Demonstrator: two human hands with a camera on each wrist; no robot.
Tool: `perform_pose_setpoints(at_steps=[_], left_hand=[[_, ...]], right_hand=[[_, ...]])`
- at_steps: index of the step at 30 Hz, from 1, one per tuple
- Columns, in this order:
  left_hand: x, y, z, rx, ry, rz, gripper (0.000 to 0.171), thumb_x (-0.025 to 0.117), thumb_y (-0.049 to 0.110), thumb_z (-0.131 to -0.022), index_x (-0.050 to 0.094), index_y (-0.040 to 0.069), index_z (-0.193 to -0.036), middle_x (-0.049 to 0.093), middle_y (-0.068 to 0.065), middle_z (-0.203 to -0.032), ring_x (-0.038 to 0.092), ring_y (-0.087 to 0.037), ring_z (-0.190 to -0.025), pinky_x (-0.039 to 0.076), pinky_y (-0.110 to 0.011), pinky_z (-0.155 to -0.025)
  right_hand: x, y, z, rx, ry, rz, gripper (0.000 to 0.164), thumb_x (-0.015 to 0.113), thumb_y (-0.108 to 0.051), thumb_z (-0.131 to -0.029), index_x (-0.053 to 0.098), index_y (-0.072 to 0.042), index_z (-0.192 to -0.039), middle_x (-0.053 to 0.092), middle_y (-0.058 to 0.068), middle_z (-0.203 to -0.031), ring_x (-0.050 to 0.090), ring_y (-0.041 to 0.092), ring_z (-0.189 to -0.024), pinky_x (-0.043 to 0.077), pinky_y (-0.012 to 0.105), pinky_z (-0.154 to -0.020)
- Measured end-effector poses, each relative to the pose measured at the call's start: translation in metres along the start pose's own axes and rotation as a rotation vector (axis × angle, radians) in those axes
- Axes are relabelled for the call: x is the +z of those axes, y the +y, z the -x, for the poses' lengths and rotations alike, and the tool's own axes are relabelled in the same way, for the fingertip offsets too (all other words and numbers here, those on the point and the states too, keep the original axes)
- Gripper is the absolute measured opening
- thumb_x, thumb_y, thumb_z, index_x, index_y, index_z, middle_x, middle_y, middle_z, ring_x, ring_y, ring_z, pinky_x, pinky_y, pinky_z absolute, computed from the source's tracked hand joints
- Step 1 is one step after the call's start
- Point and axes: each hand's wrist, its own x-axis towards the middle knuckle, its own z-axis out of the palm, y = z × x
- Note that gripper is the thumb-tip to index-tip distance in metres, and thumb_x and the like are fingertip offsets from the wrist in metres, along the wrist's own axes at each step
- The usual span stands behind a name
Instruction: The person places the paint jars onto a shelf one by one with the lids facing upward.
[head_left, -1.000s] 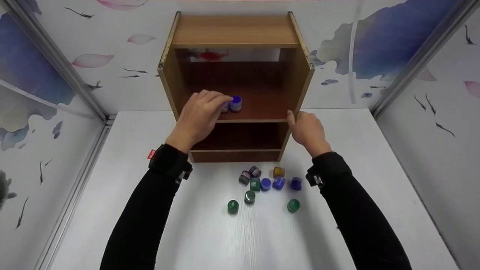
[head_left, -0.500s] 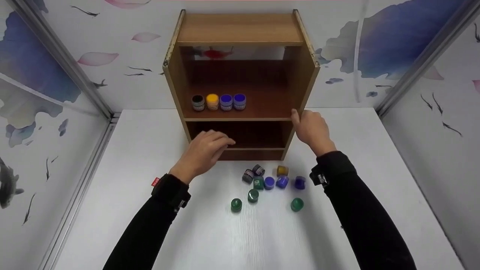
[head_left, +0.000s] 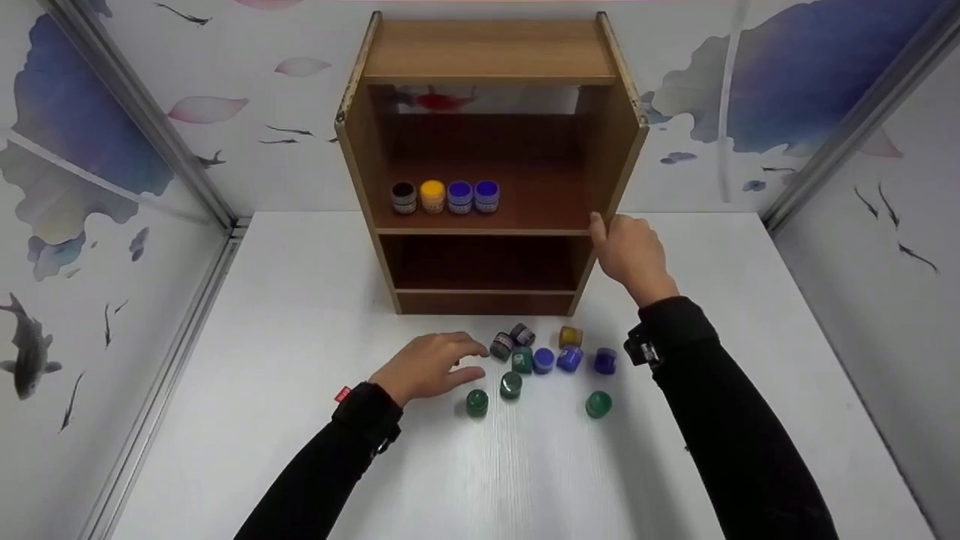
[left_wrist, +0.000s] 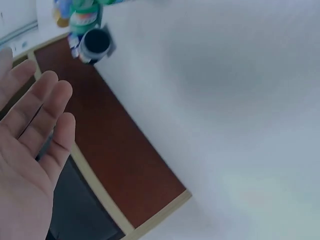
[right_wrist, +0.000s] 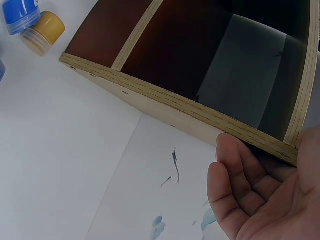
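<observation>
Ten jars (head_left: 522, 360) sit on the table (head_left: 450, 480): four green, three blue, two dark, one yellow. Four more, one black, one yellow, two blue, stand on the upper shelf (head_left: 544, 211) of the cabinet (head_left: 491, 51). The left hand (head_left: 429, 365), empty, fingers parted, hovers beside the table's jars; the right hand (head_left: 632, 251) grips the cabinet's side.

The shelf unit (head_left: 491, 49) is faced in light tan wood, with its inside (head_left: 491, 139) coloured deep reddish brown. The shelved jars are topped in black (head_left: 403, 199), yellow (head_left: 433, 197) and, twice over, violet-blue (head_left: 460, 197). Against the white table (head_left: 315, 300), green jars (head_left: 477, 403), blue jars (head_left: 570, 358), dark grey jars (head_left: 502, 346) and a mustard jar (head_left: 571, 337) are seen. The white wall (head_left: 285, 176) is patterned with blue-grey blots (head_left: 802, 82), pink petals (head_left: 208, 109), black strokes (head_left: 184, 13) and a grey fish (head_left: 30, 349). Both sleeves (head_left: 750, 442) are black, the left cuff being marked by a red tag (head_left: 343, 394).
</observation>
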Motion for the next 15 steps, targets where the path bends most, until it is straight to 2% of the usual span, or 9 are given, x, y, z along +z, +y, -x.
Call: perform_pose_setpoints(at_steps=[5, 9, 15], left_hand=[[0.018, 0.005, 0.001, -0.043, -0.099, 0.016, 0.049, 0.067, 0.051, -0.087, 0.064, 0.023, -0.128, 0.064, 0.004, -0.128, 0.061, -0.014, -0.118, 0.049, -0.036, -0.101], [0.03, 0.006, 0.002, -0.041, -0.128, -0.003, 0.054, 0.076, 0.047, -0.081, 0.063, 0.022, -0.127, 0.064, 0.003, -0.127, 0.062, -0.014, -0.114, 0.05, -0.036, -0.098], [0.042, 0.009, 0.004, 0.001, -0.131, -0.039, 0.054, 0.08, 0.04, -0.079, 0.063, 0.022, -0.126, 0.065, 0.003, -0.121, 0.063, -0.01, -0.107, 0.052, -0.033, -0.094]], right_hand=[[0.0, 0.0, 0.0, -0.005, 0.01, -0.004, 0.053, 0.029, -0.042, -0.105, 0.043, -0.008, -0.066, 0.045, 0.008, -0.068, 0.049, 0.026, -0.063, 0.039, 0.037, -0.057], [0.0, 0.0, 0.0, -0.008, 0.016, -0.003, 0.054, 0.029, -0.042, -0.105, 0.044, -0.007, -0.067, 0.047, 0.01, -0.068, 0.05, 0.026, -0.063, 0.039, 0.037, -0.057], [0.0, 0.0, 0.0, -0.007, 0.013, -0.003, 0.054, 0.029, -0.043, -0.105, 0.044, -0.008, -0.067, 0.046, 0.009, -0.068, 0.05, 0.026, -0.062, 0.039, 0.037, -0.057]])
